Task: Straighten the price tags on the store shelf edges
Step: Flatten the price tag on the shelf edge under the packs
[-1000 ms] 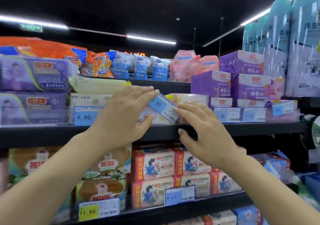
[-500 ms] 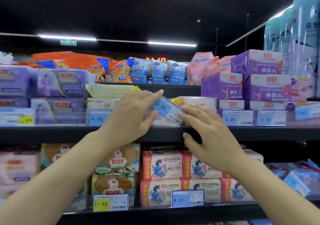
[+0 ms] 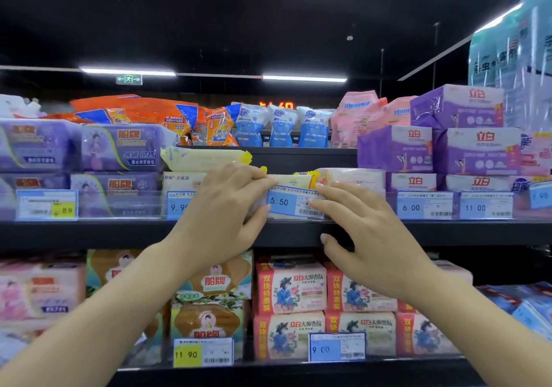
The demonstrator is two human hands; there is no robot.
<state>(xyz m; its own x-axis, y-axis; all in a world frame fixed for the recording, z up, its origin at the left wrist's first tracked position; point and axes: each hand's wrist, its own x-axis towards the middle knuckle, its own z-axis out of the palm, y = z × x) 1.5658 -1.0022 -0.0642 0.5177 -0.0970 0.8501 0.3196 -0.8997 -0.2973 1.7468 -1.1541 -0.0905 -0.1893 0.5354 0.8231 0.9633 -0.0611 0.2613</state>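
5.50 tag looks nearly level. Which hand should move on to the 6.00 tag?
Right, probably. The right hand touches the 5.50 tag's right end, nearest the 6.00 tag; the left hand is farther.

Seven price tags (image 3: 294, 203), two hands (image 3: 222, 216), three blue pouches (image 3: 279, 125).

My left hand (image 3: 221, 216) covers the right half of the 9.90 tag (image 3: 178, 205); my right hand (image 3: 363, 231) hides the 5.50 tag's (image 3: 286, 203) right end.
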